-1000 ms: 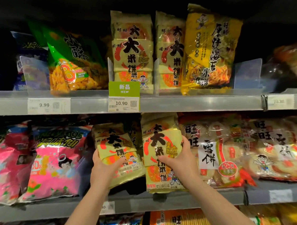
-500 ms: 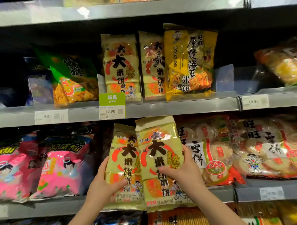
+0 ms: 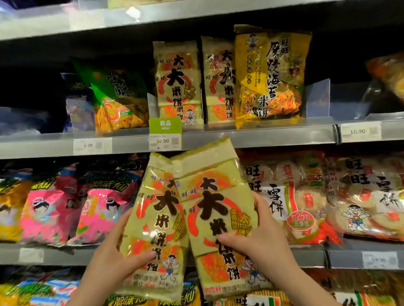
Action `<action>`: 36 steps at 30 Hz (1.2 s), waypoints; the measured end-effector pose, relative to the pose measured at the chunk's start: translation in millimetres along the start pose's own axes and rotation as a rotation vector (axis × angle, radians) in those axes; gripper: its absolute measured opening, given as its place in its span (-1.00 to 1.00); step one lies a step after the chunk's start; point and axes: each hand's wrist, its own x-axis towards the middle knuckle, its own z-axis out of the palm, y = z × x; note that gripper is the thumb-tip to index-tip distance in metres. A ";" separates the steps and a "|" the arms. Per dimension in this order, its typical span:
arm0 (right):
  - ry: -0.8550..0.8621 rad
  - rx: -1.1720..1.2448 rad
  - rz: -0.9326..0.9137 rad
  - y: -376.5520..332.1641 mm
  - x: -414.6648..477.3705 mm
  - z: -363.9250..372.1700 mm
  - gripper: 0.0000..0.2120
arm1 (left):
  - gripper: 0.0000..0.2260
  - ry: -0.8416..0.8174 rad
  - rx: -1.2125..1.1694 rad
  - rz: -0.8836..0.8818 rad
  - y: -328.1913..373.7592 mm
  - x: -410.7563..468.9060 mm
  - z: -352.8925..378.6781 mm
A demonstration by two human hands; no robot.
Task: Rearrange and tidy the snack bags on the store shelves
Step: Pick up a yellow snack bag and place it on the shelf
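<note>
I hold two pale green rice cracker bags in front of the middle shelf. My left hand grips the left bag at its lower left edge. My right hand grips the right bag, which overlaps the left one and tilts slightly left. Their tops reach the price rail of the shelf above. On that upper shelf stand two matching rice cracker bags, upright and side by side.
A yellow seaweed cracker bag stands right of the matching pair, a green bag to their left, with clear dividers between. Pink bags fill the middle shelf's left, red-and-white snow cracker bags its right. More bags lie below.
Both hands have pulled the two bags out from the middle shelf and lifted them up and closer to me; the bags now overlap and my view has tilted upward.
</note>
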 end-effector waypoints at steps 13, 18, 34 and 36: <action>0.242 0.115 -0.364 -80.3 78.4 -17.9 -0.09 | -0.19 0.234 -0.139 0.246 77.1 59.1 -26.4; 0.457 0.115 -0.507 -108.4 121.2 -38.6 -0.05 | -0.12 0.345 -0.210 0.396 117.3 112.8 -29.8; 0.553 -0.030 -0.533 -121.5 160.8 -48.5 -0.09 | -0.18 0.277 -0.140 0.483 163.5 223.9 -4.6; 0.554 -0.026 -0.522 -123.1 161.6 -45.0 -0.08 | -0.20 0.289 -0.101 0.493 167.1 223.9 -5.3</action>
